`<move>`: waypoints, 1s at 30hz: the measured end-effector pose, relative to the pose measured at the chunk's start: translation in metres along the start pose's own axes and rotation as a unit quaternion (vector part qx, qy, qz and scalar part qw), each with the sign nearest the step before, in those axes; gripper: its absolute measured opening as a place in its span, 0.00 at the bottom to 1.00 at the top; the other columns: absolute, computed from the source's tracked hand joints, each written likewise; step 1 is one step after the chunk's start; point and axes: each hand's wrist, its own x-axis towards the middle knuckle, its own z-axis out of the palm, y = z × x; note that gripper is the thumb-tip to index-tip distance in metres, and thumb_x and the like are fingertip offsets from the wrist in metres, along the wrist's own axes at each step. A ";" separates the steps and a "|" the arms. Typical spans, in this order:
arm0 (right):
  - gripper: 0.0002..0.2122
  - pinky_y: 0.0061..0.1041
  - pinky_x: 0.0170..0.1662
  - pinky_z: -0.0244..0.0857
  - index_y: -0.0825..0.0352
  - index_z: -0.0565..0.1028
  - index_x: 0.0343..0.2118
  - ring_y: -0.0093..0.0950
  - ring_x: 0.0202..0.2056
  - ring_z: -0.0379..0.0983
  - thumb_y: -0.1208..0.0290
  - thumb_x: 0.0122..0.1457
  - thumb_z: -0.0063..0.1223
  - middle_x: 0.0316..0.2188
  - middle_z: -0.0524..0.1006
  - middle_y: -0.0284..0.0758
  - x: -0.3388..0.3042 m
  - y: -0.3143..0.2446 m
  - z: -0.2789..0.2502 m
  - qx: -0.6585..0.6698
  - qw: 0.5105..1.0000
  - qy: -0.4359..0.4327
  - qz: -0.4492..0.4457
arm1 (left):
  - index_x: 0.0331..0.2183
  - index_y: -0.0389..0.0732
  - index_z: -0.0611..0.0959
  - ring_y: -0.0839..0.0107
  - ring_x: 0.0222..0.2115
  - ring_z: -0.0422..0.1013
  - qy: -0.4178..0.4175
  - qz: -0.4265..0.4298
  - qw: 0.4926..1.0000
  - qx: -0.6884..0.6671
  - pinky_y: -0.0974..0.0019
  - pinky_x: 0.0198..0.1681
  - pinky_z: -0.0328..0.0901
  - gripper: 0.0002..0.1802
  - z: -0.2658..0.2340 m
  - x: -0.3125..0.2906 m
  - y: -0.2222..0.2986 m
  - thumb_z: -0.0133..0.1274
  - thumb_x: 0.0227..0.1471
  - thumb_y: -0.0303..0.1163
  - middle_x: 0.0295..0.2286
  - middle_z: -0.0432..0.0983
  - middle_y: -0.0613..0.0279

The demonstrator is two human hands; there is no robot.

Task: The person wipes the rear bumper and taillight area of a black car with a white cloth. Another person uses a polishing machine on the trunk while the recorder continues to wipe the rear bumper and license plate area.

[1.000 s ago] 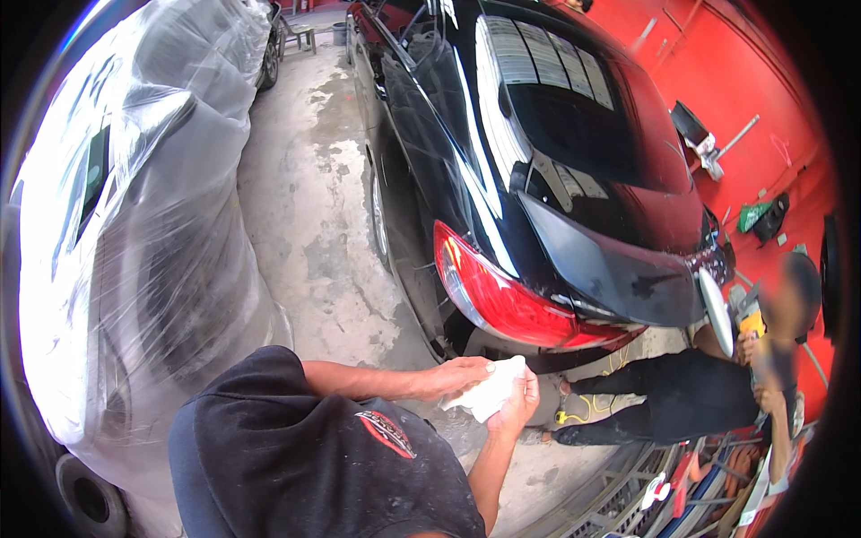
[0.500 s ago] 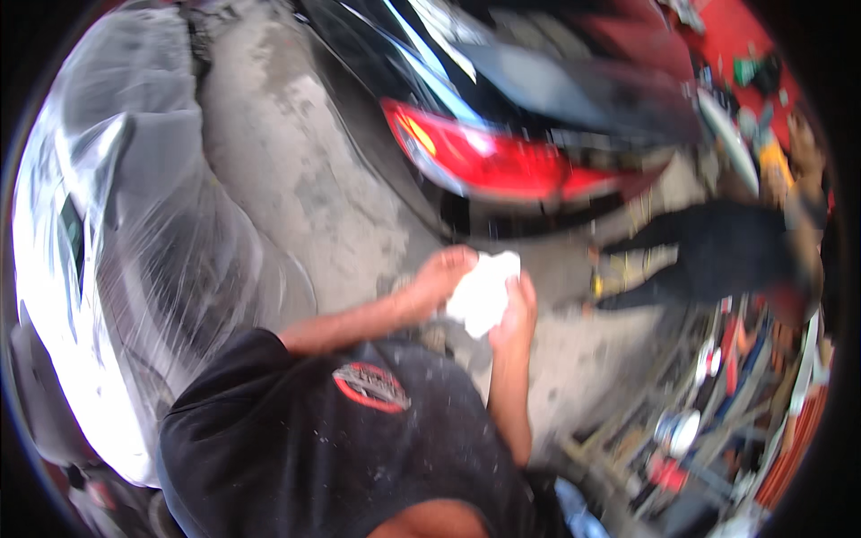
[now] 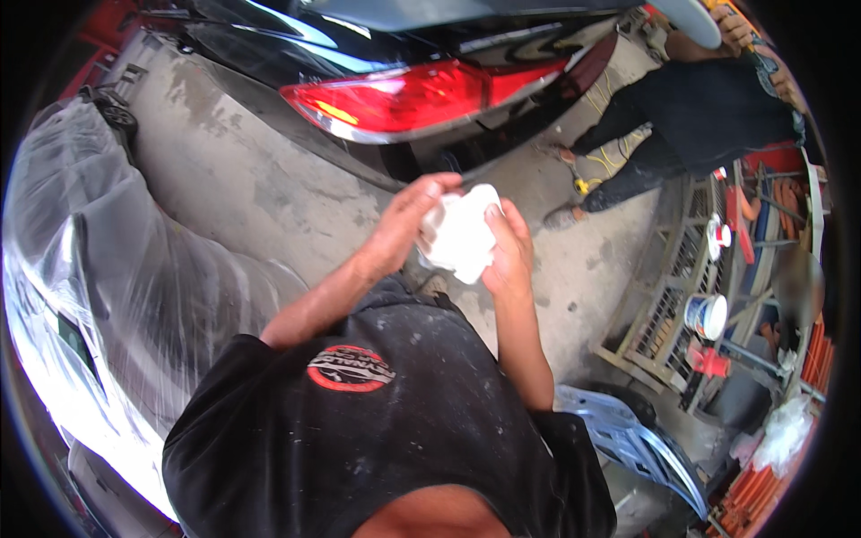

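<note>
Bare concrete floor (image 3: 269, 179) ran from upper left to centre, between a black car's glossy, curved bumper (image 3: 511, 130) and a plastic-draped vehicle (image 3: 161, 260) at left. White cloth (image 3: 465, 235), soft and crumpled, was at centre of frame. Right hand (image 3: 509, 251): thumb pressed on its face, fingers behind. Left hand (image 3: 404, 215): fingers together along its left edge; whether they gripped could not be told. White bucket (image 3: 705, 316), right of frame: contents could not be made out.

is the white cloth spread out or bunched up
Bunched up. The white cloth forms a compact wad with uneven, rumpled edges in the right hand; glare hides whether any neat folds lie within.
</note>
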 end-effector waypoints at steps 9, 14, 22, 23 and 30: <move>0.08 0.22 0.40 0.74 0.71 0.76 0.42 0.21 0.36 0.78 0.72 0.66 0.55 0.36 0.80 0.35 0.015 0.000 0.008 0.022 0.998 0.058 -0.014 | 0.39 0.40 0.82 0.80 0.32 0.75 -0.021 -0.058 0.998 -0.023 0.73 0.36 0.71 0.09 -0.008 0.031 -0.006 0.57 0.62 0.34 0.33 0.80 0.69; 0.08 0.21 0.41 0.74 0.70 0.76 0.42 0.19 0.36 0.77 0.71 0.66 0.56 0.35 0.80 0.33 0.018 0.015 -0.008 0.027 0.999 0.033 0.015 | 0.38 0.40 0.81 0.80 0.31 0.76 0.017 -0.082 0.995 -0.060 0.72 0.34 0.72 0.08 0.006 0.028 0.003 0.54 0.64 0.34 0.32 0.80 0.69; 0.07 0.23 0.42 0.75 0.67 0.76 0.41 0.20 0.37 0.77 0.70 0.66 0.56 0.36 0.80 0.32 0.001 0.009 -0.013 0.118 0.991 -0.011 0.054 | 0.39 0.41 0.81 0.82 0.30 0.75 0.047 -0.053 0.997 -0.021 0.72 0.34 0.72 0.08 0.015 0.020 -0.007 0.51 0.66 0.35 0.31 0.79 0.69; 0.07 0.23 0.43 0.75 0.67 0.76 0.42 0.20 0.37 0.77 0.70 0.66 0.56 0.36 0.80 0.32 0.000 0.008 -0.013 0.124 0.991 -0.015 0.052 | 0.39 0.41 0.81 0.82 0.31 0.75 0.047 -0.043 0.998 -0.010 0.72 0.35 0.72 0.08 0.019 0.020 -0.008 0.51 0.66 0.35 0.31 0.79 0.70; 0.11 0.23 0.43 0.73 0.69 0.74 0.47 0.22 0.39 0.77 0.73 0.64 0.57 0.38 0.79 0.34 -0.007 0.007 -0.002 0.070 0.997 0.006 -0.030 | 0.44 0.40 0.77 0.81 0.34 0.72 0.018 0.011 0.999 0.046 0.73 0.38 0.70 0.11 0.043 0.025 -0.019 0.49 0.67 0.36 0.35 0.76 0.68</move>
